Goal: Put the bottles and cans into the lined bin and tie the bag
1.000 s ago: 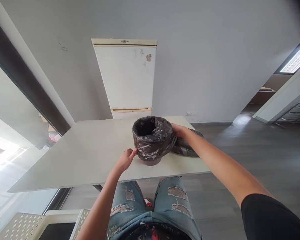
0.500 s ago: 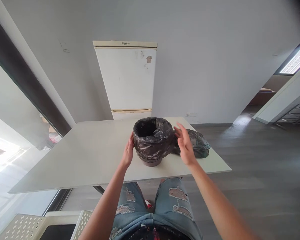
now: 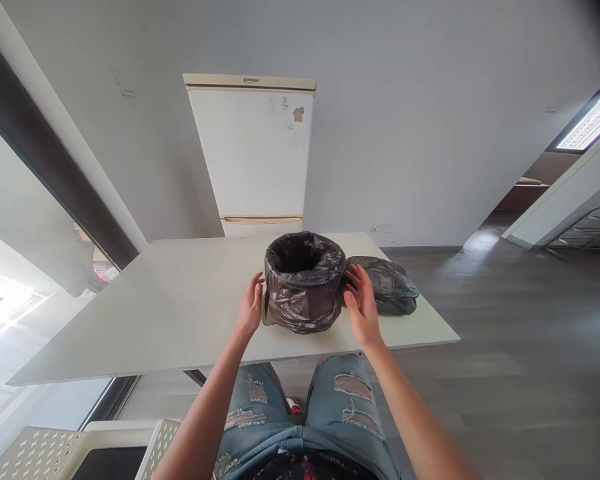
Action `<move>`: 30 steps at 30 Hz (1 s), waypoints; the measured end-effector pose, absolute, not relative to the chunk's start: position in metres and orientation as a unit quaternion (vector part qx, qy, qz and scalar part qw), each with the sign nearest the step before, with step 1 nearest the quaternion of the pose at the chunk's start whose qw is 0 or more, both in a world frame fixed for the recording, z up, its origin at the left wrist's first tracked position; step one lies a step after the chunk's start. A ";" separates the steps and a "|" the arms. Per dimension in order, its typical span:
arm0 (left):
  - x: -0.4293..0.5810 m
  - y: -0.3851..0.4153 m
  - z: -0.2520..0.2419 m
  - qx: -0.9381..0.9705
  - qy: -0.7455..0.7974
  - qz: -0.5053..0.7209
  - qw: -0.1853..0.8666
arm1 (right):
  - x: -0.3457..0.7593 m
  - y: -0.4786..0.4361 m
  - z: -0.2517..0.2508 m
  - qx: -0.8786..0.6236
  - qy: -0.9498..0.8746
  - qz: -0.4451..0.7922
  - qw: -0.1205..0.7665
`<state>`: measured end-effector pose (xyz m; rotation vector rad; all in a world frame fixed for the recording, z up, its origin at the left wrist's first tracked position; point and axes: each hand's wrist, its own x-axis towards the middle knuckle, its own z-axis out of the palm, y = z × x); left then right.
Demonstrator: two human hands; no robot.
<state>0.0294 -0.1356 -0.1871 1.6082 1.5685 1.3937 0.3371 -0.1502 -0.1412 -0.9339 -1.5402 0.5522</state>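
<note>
A trash can lined with a black garbage bag (image 3: 304, 300) stands upright near the front edge of the white table (image 3: 180, 300). The bag is folded over the rim and hangs down the outside, covering the can's wall. My left hand (image 3: 251, 307) is at the left side of the bag, fingers stretched and holding nothing. On the other side my right hand (image 3: 362, 303) is open, its fingertips by the bag's right side. Whether either hand touches the plastic I cannot tell. Just behind my right hand lies a filled, dark plastic bag (image 3: 393, 287).
A white refrigerator (image 3: 255, 153) stands against the grey wall beyond the table. At the lower left is a cream plastic piece with a cross pattern (image 3: 35, 453). A metal rack (image 3: 590, 230) stands far right on the wood-look floor (image 3: 505, 373).
The garbage bag has come down over the outside of the can, hiding the base that showed before. Its mouth looks rounder and wider. My right hand has moved lower and slightly left.
</note>
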 end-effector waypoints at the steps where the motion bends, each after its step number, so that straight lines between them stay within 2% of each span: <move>1: 0.021 -0.135 -0.189 0.605 0.598 0.481 0.215 | 0.338 -0.155 -0.134 -0.405 -0.663 0.169 0.607; 4: -0.003 -0.136 -0.202 0.648 0.668 0.353 0.097 | 0.335 -0.170 -0.112 -0.386 -0.694 -0.029 0.608; 7: -0.013 -0.141 -0.217 0.661 0.710 0.243 0.005 | 0.323 -0.181 -0.094 -0.356 -0.762 -0.115 0.529; 10: -0.012 -0.144 -0.226 0.661 0.725 0.187 -0.050 | 0.308 -0.183 -0.084 -0.362 -0.810 -0.125 0.445; 13: -0.010 -0.144 -0.227 0.661 0.726 0.176 -0.064 | 0.298 -0.176 -0.079 -0.368 -0.826 -0.129 0.406; 30: -0.010 -0.142 -0.224 0.659 0.729 0.172 -0.061 | 0.290 -0.071 -0.067 -0.427 -0.810 -0.172 0.362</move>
